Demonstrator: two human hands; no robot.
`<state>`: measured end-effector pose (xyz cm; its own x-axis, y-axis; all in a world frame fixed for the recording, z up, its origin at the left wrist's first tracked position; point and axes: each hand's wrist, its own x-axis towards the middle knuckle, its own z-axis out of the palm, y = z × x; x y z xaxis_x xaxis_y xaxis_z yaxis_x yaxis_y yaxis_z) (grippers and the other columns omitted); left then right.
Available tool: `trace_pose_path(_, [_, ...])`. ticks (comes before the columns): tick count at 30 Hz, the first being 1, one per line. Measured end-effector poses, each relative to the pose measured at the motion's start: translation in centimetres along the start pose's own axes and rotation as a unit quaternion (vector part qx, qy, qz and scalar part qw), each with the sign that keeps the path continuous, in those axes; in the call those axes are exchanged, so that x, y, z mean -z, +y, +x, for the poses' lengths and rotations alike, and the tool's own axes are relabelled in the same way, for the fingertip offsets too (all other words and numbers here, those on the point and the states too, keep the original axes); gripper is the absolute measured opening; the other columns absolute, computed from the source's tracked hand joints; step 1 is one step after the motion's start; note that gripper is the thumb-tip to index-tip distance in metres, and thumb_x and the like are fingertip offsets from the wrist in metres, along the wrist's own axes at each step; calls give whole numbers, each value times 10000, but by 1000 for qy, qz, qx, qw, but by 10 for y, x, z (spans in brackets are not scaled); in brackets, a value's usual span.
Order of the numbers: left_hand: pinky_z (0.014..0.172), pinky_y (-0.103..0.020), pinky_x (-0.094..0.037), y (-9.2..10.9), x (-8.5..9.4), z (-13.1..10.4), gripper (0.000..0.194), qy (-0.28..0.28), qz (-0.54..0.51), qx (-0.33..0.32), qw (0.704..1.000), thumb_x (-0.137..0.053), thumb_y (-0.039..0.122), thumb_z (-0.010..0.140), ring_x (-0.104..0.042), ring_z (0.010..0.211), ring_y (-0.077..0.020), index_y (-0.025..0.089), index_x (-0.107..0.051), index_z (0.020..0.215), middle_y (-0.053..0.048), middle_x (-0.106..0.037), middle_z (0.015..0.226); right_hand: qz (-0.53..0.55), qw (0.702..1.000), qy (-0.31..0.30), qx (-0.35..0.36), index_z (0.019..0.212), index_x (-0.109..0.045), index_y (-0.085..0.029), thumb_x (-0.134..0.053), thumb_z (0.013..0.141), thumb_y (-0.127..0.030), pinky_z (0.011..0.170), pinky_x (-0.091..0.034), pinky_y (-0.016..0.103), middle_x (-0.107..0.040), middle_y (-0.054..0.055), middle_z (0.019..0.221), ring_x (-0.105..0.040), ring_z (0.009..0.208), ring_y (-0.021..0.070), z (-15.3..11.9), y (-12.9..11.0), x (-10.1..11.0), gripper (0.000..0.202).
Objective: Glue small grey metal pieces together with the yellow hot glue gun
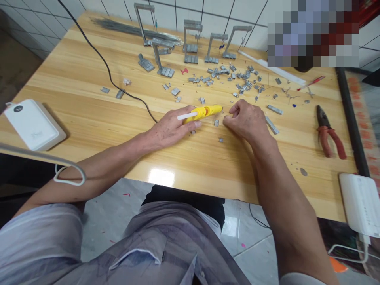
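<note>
- Left hand (170, 126) in the head view: fingers and thumb clamped around the body of a yellow glue gun (204, 111), which sits roughly midway across the wooden surface (89, 114), nozzle end toward the other hand.
- Right hand (245, 118) is just beyond the nozzle end of the glue gun, thumb and fingers curled close to each other; I cannot tell whether anything is pinched between them.
- White stick (187, 115) juts from the rear of the glue gun, over the left hand; a black cable (109, 75) runs along the surface to the left of it.
- Handling, as a judgement: the glue gun looks light, stiff and smooth, best held around the body or grip, with fingers kept off the tip, which may be hot.
- Small grey pieces (216, 123) lie just on the near side of the glue gun; they look thin, light and stiff, awkward to pick up, so pinching by opposite edges should suit.
- Beyond the glue gun stand grey frames (165, 72), tall and slender; they may tip or bend, so the base would be the safer hold.
- Well to the right of the glue gun lie red-handled pliers (324, 124), probably the heaviest hand tool there.
</note>
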<state>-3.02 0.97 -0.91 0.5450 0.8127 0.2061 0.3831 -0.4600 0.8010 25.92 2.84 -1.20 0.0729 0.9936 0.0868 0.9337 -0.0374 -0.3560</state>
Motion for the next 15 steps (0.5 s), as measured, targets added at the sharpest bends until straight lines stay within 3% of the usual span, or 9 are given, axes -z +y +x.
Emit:
trace_pose_path(5, [807,-399,-561,1,1,0,477,-1,8,-2,1000,-609,723,1104,-693,868,-235,254,-665,1041,-42,-716,953,11,1000,-10,-24,895,-654,-282,-748,765,-291,862,-572,489,-773,63,854,-721,870,321,-3,-4,10,161])
trace_pose_path(10, [837,-403,-569,0,3,1,450,11,17,-9,1000,-619,706,1105,-688,876,-239,262,-676,1060,-38,-715,959,72,997,-27,-23,875,-652,-290,-765,825,-379,817,-560,448,-763,40,815,-705,796,281,-7,0,21,152])
trace_pose_path(15, [851,-408,-590,-2,1,2,475,13,7,-21,1000,-604,729,1105,-705,893,-245,261,-679,1069,-44,-732,962,25,999,-22,-12,918,-653,-284,-772,791,-346,853,-559,451,-750,32,810,-714,836,295,-7,-3,17,186])
